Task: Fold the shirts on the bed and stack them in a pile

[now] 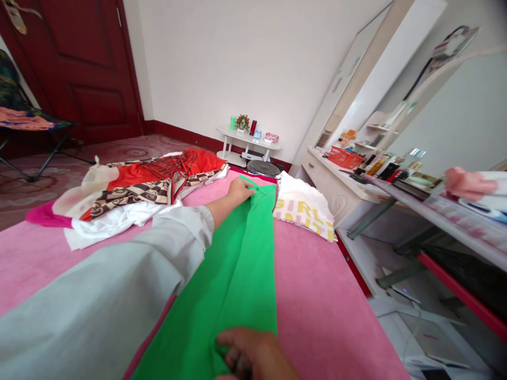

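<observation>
A long strip of bright green cloth, seemingly a garment (253, 264) with one side folded over, lies lengthwise on the pink bed cover (317, 295). My left hand (240, 191), at the end of a light grey sleeve, reaches to its far end and pinches the fabric near a small bunched part. Close to me, my right hand (257, 351) has curled fingers that grip the near part of the same cloth. The lower edge of the view cuts off part of this hand.
Left of the green cloth lies a heap of red, white and checked clothes (158, 179). A folded white shirt (303, 206) with yellow and pink letters rests to its right. Beyond stand a low white shelf (249, 138) and, on the right, a dressing table (336, 177) with a red basket (344, 157).
</observation>
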Tool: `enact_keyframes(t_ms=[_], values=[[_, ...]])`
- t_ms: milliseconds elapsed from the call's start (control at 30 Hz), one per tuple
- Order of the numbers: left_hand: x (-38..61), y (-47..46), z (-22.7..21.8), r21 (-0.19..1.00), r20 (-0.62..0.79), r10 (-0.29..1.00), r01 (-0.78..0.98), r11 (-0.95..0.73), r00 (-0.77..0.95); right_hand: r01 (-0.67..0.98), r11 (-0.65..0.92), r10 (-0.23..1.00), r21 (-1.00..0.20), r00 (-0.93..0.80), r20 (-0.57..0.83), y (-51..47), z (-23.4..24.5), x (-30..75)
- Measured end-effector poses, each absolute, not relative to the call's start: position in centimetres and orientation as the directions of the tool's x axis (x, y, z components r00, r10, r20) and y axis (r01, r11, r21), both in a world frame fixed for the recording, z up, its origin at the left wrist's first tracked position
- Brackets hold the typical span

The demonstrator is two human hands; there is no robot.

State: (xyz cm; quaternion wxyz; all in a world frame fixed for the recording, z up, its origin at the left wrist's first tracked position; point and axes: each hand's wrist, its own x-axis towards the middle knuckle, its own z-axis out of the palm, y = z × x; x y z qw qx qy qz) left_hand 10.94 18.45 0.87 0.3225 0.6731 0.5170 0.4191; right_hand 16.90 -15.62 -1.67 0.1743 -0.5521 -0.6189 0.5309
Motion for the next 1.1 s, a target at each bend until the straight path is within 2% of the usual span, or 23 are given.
enact_keyframes(t_ms=[100, 167, 300, 400, 500, 600, 700, 767, 900, 1100], values=[[10.2, 18.2, -1.3, 0.861, 0.247, 0.964, 0.434, -0.265, 0.099, 0.514, -0.247, 0.776, -0.821, -0.403, -0.485, -14.6, -2.6, 16.4], [9.9, 18.0, -2.7, 0.861, 0.263, 0.961, 0.429, -0.274, 0.087, 0.515, -0.215, 0.797, -0.830, -0.398, -0.454, -13.8, -1.6, 17.0], [9.7, 17.1, -4.9, 0.841, 0.329, 0.940, 0.426, -0.334, 0.087, 0.472, -0.120, 0.946, -0.873, -0.211, -0.244, -9.9, 1.4, 19.8], [9.8, 16.4, -5.7, 0.807, 0.387, 0.913, 0.432, -0.403, 0.129, 0.433, -0.151, 0.983, -0.889, -0.032, -0.182, -4.1, 1.9, 22.9], [9.9, 15.8, -5.6, 0.758, 0.431, 0.883, 0.457, -0.465, 0.183, 0.444, -0.084, 0.990, -0.892, 0.137, -0.024, 3.2, 1.4, 25.8], [9.8, 15.4, -5.1, 0.678, 0.463, 0.849, 0.515, -0.524, 0.254, 0.563, 0.028, 0.962, -0.826, 0.210, 0.176, 10.4, 1.1, 27.4], [9.6, 15.1, -4.6, 0.608, 0.469, 0.819, 0.551, -0.572, 0.332, 0.741, 0.072, 0.930, -0.667, 0.192, 0.314, 16.4, 1.1, 27.2], [9.5, 14.8, -4.3, 0.579, 0.463, 0.808, 0.566, -0.587, 0.364, 0.798, 0.072, 0.936, -0.599, 0.153, 0.317, 19.3, 0.8, 26.5], [9.5, 14.5, -4.1, 0.566, 0.440, 0.811, 0.582, -0.584, 0.386, 0.836, 0.070, 0.961, -0.544, 0.089, 0.262, 22.5, -0.8, 25.2], [9.8, 14.5, -4.4, 0.621, 0.409, 0.835, 0.558, -0.550, 0.368, 0.849, 0.038, 0.969, -0.526, 0.096, 0.225, 24.0, -2.3, 24.9]])
